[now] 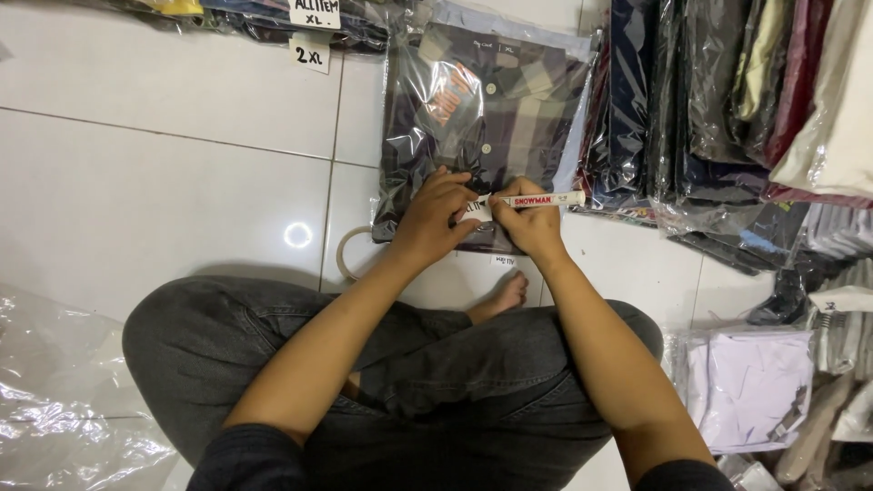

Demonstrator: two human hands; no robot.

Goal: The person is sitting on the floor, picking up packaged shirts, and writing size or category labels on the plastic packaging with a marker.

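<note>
Plaid shirt package (482, 118) bears a white label (473, 211) under left hand (435, 218); right hand (532, 223) fingers grip white marker (546, 199).

Bagged shirt (486, 100): dk plaid, navy/olive/grey, orange tag. Marker (536, 200): white w/ red band. Floor tiles (164, 173): white. Trousers (436, 364): dk grey. Stacked garments (727, 91): navy, black, maroon, cream. Folded shirt (750, 382): pale lilac.

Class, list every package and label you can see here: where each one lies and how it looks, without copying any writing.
Bagged plaid shirt: floor, ahead of both hands; clear shiny plastic.
White label strip: on that bag's near edge, under the left hand; right hand holds a white marker.
Two white paper tags: top, rectangular.
Bagged clothes: stacked at right.
</note>
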